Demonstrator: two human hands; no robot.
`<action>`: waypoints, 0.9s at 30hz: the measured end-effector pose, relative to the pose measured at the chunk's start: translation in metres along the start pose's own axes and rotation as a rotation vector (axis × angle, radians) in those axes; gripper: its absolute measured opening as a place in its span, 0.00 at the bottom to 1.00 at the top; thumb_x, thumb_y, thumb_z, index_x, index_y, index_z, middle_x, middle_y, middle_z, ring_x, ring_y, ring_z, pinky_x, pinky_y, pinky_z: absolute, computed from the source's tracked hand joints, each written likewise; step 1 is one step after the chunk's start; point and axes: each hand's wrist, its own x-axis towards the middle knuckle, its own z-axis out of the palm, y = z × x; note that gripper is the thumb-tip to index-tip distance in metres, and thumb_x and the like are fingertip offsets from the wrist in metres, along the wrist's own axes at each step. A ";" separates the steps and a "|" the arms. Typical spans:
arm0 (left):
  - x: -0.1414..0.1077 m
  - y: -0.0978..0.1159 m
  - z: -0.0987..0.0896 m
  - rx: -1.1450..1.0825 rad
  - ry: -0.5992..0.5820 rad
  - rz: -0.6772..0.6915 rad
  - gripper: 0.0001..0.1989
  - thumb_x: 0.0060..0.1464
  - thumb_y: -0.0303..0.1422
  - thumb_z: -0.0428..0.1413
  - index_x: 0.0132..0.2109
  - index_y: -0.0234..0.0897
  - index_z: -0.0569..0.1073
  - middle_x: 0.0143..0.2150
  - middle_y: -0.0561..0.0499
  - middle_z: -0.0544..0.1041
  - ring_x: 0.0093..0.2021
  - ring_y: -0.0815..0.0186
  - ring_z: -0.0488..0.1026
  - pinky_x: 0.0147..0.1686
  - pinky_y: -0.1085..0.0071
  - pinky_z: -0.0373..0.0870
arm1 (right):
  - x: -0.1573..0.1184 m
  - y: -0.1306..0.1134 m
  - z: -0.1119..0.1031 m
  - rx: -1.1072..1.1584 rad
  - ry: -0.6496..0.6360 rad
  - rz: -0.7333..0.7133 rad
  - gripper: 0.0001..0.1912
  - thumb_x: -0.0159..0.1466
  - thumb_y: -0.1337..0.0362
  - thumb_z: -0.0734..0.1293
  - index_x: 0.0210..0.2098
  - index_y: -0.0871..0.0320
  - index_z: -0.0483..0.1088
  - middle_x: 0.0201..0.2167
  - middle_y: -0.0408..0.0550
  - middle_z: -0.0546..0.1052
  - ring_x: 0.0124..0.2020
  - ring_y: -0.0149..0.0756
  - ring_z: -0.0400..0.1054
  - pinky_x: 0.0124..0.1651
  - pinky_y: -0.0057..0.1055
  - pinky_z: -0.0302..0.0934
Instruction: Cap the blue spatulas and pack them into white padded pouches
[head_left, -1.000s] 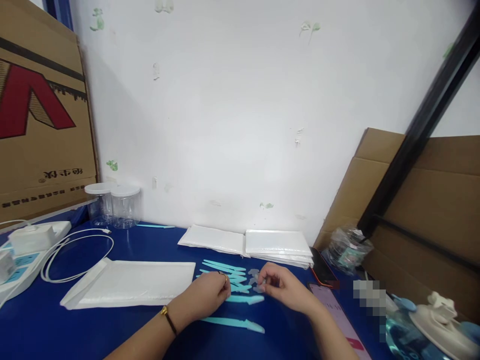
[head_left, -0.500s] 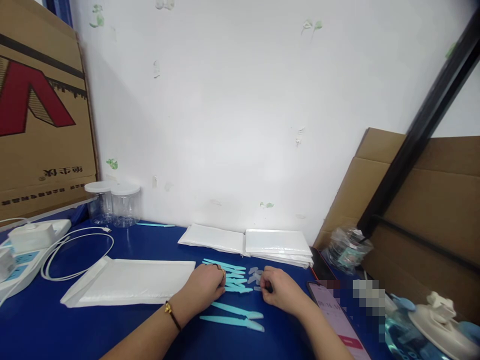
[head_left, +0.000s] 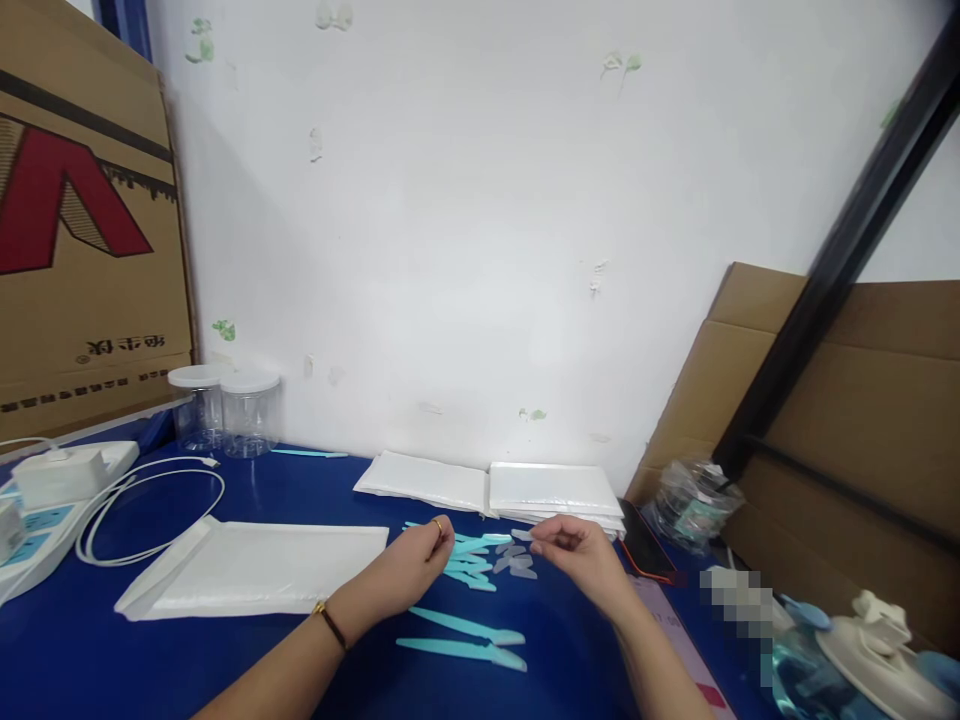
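Observation:
My left hand (head_left: 420, 568) is closed in a pinch on a teal eyebrow razor (head_left: 486, 541), its blade end pointing right. Between the thumb and fingertips of my right hand (head_left: 583, 562) is a small clear blade cap (head_left: 521, 535), a short gap from the razor's tip. Below them, more clear caps (head_left: 516, 566) lie in a loose pile. Several teal razors (head_left: 471, 573) lie bunched beside my left fingers, partly covered by them. Nearer to me, two more razors (head_left: 457, 650) lie side by side on the blue tabletop.
A white padded mailer (head_left: 277, 570) lies left; more white mailers (head_left: 555, 488) lie along the wall. Two lidded clear jars (head_left: 251, 415), a single razor (head_left: 311, 453), a white cable (head_left: 154, 550) and a power strip (head_left: 45, 530) are left. At right are a phone (head_left: 679, 635) and a blue-white jug (head_left: 870, 650).
My left hand has lifted a razor from the bunch, its blade now out to the right. The right hand has risen from the pile with a cap in its fingertips.

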 end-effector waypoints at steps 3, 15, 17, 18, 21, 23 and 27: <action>0.002 -0.003 0.000 -0.031 -0.002 -0.011 0.12 0.61 0.38 0.38 0.31 0.40 0.59 0.25 0.58 0.60 0.25 0.70 0.56 0.25 0.74 0.53 | 0.000 0.003 0.003 -0.036 0.025 -0.068 0.10 0.50 0.60 0.73 0.28 0.60 0.74 0.30 0.50 0.78 0.32 0.37 0.71 0.35 0.31 0.65; -0.002 0.002 0.005 -0.154 -0.112 -0.026 0.12 0.59 0.40 0.40 0.34 0.39 0.61 0.27 0.56 0.67 0.26 0.70 0.61 0.26 0.75 0.59 | -0.005 -0.007 0.022 -0.048 -0.072 -0.118 0.06 0.50 0.62 0.74 0.26 0.58 0.76 0.29 0.48 0.79 0.34 0.39 0.72 0.38 0.33 0.66; -0.004 0.004 0.004 -0.112 -0.145 -0.038 0.11 0.58 0.38 0.41 0.33 0.39 0.63 0.28 0.55 0.69 0.26 0.70 0.63 0.26 0.75 0.59 | -0.007 -0.009 0.022 -0.073 -0.129 -0.084 0.07 0.48 0.62 0.74 0.24 0.58 0.76 0.27 0.48 0.78 0.33 0.38 0.72 0.37 0.31 0.65; -0.005 0.004 0.004 -0.059 -0.155 -0.032 0.10 0.56 0.37 0.43 0.33 0.39 0.64 0.28 0.55 0.70 0.27 0.69 0.65 0.27 0.75 0.59 | -0.009 -0.010 0.022 -0.092 -0.175 -0.058 0.07 0.48 0.62 0.74 0.23 0.58 0.76 0.27 0.47 0.78 0.32 0.37 0.72 0.35 0.30 0.65; -0.008 0.005 0.006 0.132 -0.188 0.005 0.08 0.52 0.33 0.47 0.29 0.39 0.69 0.29 0.54 0.72 0.30 0.68 0.67 0.28 0.74 0.60 | -0.013 -0.009 0.019 -0.158 -0.399 0.059 0.07 0.47 0.62 0.74 0.24 0.59 0.76 0.23 0.45 0.77 0.26 0.35 0.71 0.29 0.27 0.62; -0.009 0.004 0.007 0.194 -0.205 0.007 0.08 0.51 0.32 0.48 0.29 0.39 0.71 0.29 0.55 0.74 0.31 0.67 0.68 0.29 0.75 0.60 | -0.014 -0.007 0.016 -0.189 -0.517 0.136 0.07 0.48 0.63 0.73 0.26 0.60 0.76 0.21 0.44 0.76 0.24 0.34 0.70 0.26 0.25 0.59; -0.004 -0.002 0.008 0.279 -0.122 0.010 0.06 0.49 0.31 0.52 0.33 0.42 0.73 0.33 0.54 0.75 0.35 0.65 0.70 0.32 0.73 0.61 | -0.011 -0.001 0.005 -0.347 -0.391 0.136 0.05 0.53 0.64 0.69 0.28 0.60 0.74 0.19 0.43 0.73 0.22 0.32 0.68 0.25 0.24 0.57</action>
